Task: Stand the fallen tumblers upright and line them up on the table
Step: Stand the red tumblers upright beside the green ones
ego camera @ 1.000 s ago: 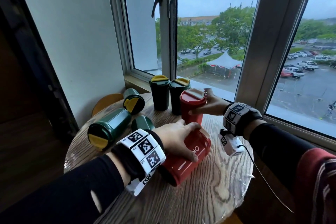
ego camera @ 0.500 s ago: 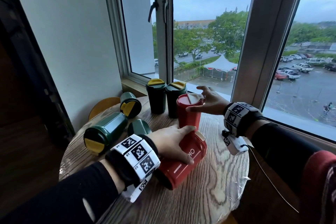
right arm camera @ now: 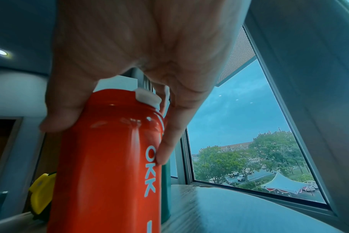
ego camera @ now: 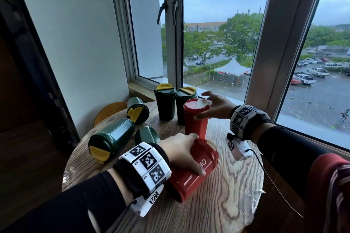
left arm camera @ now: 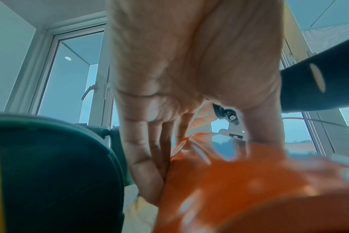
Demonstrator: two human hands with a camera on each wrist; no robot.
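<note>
A red tumbler [ego camera: 191, 176] lies on its side at the middle of the round wooden table [ego camera: 217, 210]. My left hand [ego camera: 193, 154] grips it from above, fingers over the far side and thumb on the near side; the left wrist view shows its red body [left arm camera: 239, 189] under my palm. Just behind it stands a second red tumbler [ego camera: 195, 121] [right arm camera: 110, 157], with my right hand [ego camera: 203, 106] holding it near the lid between thumb and fingers. Two green tumblers [ego camera: 164, 102] [ego camera: 184, 106] with yellow lids stand upright by the window. Three green tumblers [ego camera: 113, 138] [ego camera: 137, 108] [ego camera: 146, 135] lie fallen at the left.
A white wall [ego camera: 75, 43] runs close along the table's left, and the window sill [ego camera: 223, 98] lies right behind the upright tumblers. A round wooden chair back [ego camera: 109, 111] shows beyond the left edge. Bare tabletop lies at the front and right, ending at the table's edge [ego camera: 259, 185].
My right hand's fingers have lifted and spread over the upright red tumbler's lid. My left hand stays on the fallen red tumbler, which has hardly moved.
</note>
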